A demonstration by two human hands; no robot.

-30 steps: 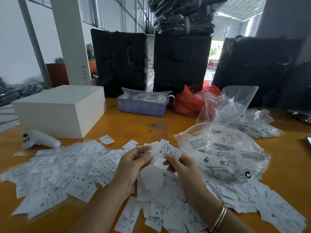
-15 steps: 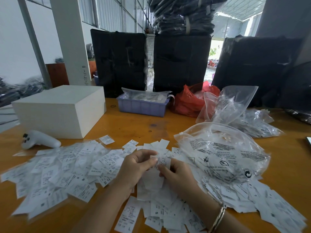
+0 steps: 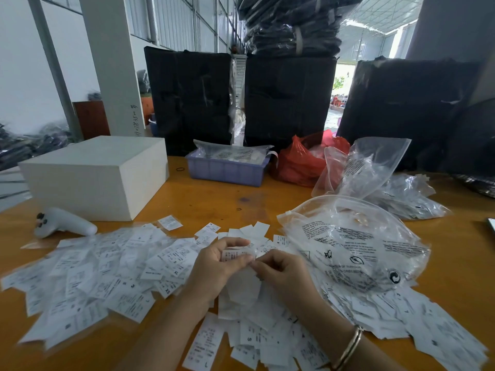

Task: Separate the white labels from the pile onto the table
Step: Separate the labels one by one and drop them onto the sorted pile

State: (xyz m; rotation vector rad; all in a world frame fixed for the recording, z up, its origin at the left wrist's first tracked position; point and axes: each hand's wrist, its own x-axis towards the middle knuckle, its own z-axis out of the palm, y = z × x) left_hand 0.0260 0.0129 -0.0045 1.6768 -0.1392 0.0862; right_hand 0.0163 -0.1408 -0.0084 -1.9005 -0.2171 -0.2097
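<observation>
Both hands meet above the pile of white labels (image 3: 257, 330), too many and too overlapped to count. The left hand (image 3: 217, 266) and right hand (image 3: 281, 271) together pinch one label (image 3: 235, 254); its print is unreadable. Beyond the right hand lie three clear bags (image 3: 356, 245), contents unclear.

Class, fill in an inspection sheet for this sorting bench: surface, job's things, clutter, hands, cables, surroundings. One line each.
Surface: orange wooden table, stained.
Job's things: white labels spread left, piled centre and right.
Clutter: white box, white controller, purple tray, red bag, clear printed bags.
Hands: left hand and right hand pinch a small stack of labels.
Cables: nothing seen.
Surroundings: black wrapped bundles, white pillar.
</observation>
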